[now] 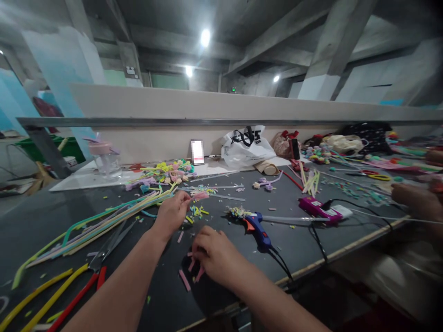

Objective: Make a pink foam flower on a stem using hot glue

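Note:
My left hand [172,213] reaches forward over the dark table [41,216] and pinches a fuzzy pink pipe-cleaner piece [200,196] between its fingertips. My right hand [213,254] rests lower, fingers curled down onto several short pink cut pieces [191,267] lying on the table. A blue glue gun [258,229] lies just to the right of my right hand, its black cord running off the front edge.
Long pastel pipe cleaners [104,221] fan out at left, with red-handled cutters [93,272] nearby. A magenta device [316,208], a white plastic bag [247,147], a clear cup [105,161] and craft scraps lie about. Another person's hand [415,200] works at right.

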A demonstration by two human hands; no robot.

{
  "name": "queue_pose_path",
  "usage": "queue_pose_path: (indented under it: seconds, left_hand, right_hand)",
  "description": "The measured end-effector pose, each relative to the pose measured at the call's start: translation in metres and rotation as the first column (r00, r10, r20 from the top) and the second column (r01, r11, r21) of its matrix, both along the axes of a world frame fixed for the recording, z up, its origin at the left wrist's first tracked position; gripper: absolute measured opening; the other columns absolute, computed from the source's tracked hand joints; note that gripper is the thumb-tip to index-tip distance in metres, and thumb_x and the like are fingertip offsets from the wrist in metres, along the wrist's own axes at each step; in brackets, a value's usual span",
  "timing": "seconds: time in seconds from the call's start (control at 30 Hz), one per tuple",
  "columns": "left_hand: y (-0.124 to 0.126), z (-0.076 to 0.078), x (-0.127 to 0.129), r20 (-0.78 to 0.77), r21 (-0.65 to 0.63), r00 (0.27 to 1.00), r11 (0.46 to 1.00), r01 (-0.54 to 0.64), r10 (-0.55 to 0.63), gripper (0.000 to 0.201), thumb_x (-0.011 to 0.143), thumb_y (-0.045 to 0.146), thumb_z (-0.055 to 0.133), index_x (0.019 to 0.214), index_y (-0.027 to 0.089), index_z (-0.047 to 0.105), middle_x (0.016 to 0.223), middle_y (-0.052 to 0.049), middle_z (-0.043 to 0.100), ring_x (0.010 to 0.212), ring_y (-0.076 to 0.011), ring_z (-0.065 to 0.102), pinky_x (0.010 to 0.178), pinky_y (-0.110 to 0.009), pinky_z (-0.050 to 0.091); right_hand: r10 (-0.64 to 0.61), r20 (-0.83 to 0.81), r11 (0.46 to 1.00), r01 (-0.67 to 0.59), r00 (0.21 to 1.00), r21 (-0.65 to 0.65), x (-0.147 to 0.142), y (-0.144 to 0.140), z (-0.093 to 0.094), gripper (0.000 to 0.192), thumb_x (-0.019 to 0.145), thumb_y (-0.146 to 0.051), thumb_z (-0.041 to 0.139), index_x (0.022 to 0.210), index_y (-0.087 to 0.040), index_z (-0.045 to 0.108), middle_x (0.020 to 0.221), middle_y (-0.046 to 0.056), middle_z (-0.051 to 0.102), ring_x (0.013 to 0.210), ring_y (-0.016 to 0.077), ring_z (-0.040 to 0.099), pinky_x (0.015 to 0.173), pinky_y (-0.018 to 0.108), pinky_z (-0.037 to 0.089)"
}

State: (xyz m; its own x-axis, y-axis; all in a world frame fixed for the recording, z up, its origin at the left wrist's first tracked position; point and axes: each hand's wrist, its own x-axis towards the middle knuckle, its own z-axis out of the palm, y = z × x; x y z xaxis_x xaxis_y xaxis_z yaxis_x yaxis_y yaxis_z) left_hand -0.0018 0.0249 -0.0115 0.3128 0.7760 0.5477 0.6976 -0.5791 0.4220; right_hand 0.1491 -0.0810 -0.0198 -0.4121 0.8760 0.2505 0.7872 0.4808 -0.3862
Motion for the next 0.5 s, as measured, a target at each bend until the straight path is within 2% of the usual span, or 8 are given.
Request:
queue_pose_path:
  seconds: [0.07, 0.13, 0.2, 0.27, 0.4, 0.5]
  left_hand:
    - [-0.001, 0.001, 0.0, 0.019, -0.038, 0.999, 0.999, 0.027, -0.026, 0.013, 0.084, 0.026, 0.042, 0.079, 0.021, 0.053, 0.063, 0.002, 0.062, 0.059, -0.0147, 0.057, 0.058, -0.024, 0.039]
    - [0.0, 0.001, 0.001, 0.032, -0.071, 0.998, 0.996, 0.05, -0.048, 0.013, 0.083, 0.027, 0.043, 0.078, 0.021, 0.053, 0.061, 0.003, 0.062, 0.058, -0.014, 0.057, 0.057, -0.024, 0.039]
    - [0.0, 0.001, 0.001, 0.036, -0.095, 0.997, 0.993, 0.07, -0.066, 0.014, 0.083, 0.028, 0.043, 0.077, 0.021, 0.053, 0.061, 0.003, 0.062, 0.058, -0.0137, 0.057, 0.057, -0.024, 0.039]
    - [0.0, 0.0, 0.001, 0.032, -0.11, 0.996, 0.99, 0.083, -0.08, 0.016, 0.083, 0.03, 0.043, 0.075, 0.021, 0.053, 0.061, 0.003, 0.061, 0.057, -0.0135, 0.056, 0.056, -0.023, 0.039]
    - [-0.001, 0.0, 0.001, 0.021, -0.124, 0.996, 0.988, 0.093, -0.091, 0.017, 0.083, 0.03, 0.043, 0.074, 0.021, 0.053, 0.061, 0.003, 0.061, 0.057, -0.0139, 0.056, 0.056, -0.024, 0.038]
    - [-0.002, 0.001, 0.001, 0.017, -0.135, 0.996, 0.987, 0.092, -0.091, 0.016, 0.082, 0.03, 0.043, 0.075, 0.021, 0.054, 0.061, 0.002, 0.061, 0.058, -0.0146, 0.056, 0.056, -0.024, 0.037]
  right_hand:
    - [-0.03, -0.116, 1.0, 0.03, 0.993, -0.001, 0.001, 0.001, 0.0, 0.01, 0.076, -0.011, 0.054, 0.076, -0.021, 0.057, 0.089, 0.0, 0.058, 0.078, 0.0136, 0.055, 0.066, 0.025, 0.033]
    - [-0.063, -0.182, 0.998, 0.058, 0.981, -0.029, 0.003, 0.002, -0.002, 0.009, 0.078, -0.012, 0.051, 0.079, -0.02, 0.055, 0.08, 0.0, 0.059, 0.073, 0.0131, 0.055, 0.061, 0.023, 0.033]
    - [-0.094, -0.177, 0.995, 0.084, 0.98, -0.062, 0.004, 0.003, -0.005, 0.007, 0.081, -0.016, 0.05, 0.08, -0.021, 0.056, 0.067, -0.002, 0.059, 0.063, 0.0129, 0.054, 0.058, 0.024, 0.032]
    - [-0.087, -0.126, 0.995, 0.081, 0.988, -0.052, 0.005, 0.002, -0.008, 0.008, 0.082, -0.018, 0.051, 0.079, -0.021, 0.058, 0.063, -0.003, 0.061, 0.061, 0.0135, 0.055, 0.061, 0.026, 0.032]
    - [-0.044, -0.102, 0.995, 0.053, 0.994, 0.088, 0.012, -0.004, -0.008, 0.008, 0.077, -0.019, 0.059, 0.082, -0.024, 0.064, 0.094, 0.001, 0.064, 0.088, 0.0189, 0.056, 0.074, 0.03, 0.033]
    - [-0.131, -0.189, 0.977, 0.159, 0.973, 0.141, 0.034, -0.007, -0.004, 0.012, 0.081, -0.018, 0.052, 0.087, -0.022, 0.062, 0.091, 0.003, 0.063, 0.086, 0.0172, 0.056, 0.075, 0.028, 0.037]
